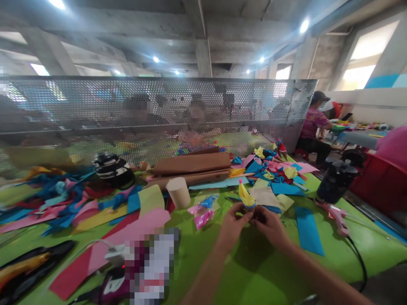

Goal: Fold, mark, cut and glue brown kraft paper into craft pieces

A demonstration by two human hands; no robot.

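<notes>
Above the green table, a small paper ice cream cone (246,195) stands upright between my hands. Its top is twisted yellow paper with a pink tip, and a bluish band runs below the yellow. My left hand (235,220) pinches its lower part from the left. From the right, the fingers of my right hand (268,221) close on the same lower part, which they mostly hide. Just behind lie a beige paper piece (264,197) and some blue paper. Left of my hands are small pink and blue clear wrappers (204,215).
A pink glue gun (337,218) with a black cord lies at the right, near a dark jar (336,181). A paper roll (178,192), brown paper stacks (192,164) and coloured scraps cover the back and left. A perforated metal screen (178,110) stands behind; a person sits right.
</notes>
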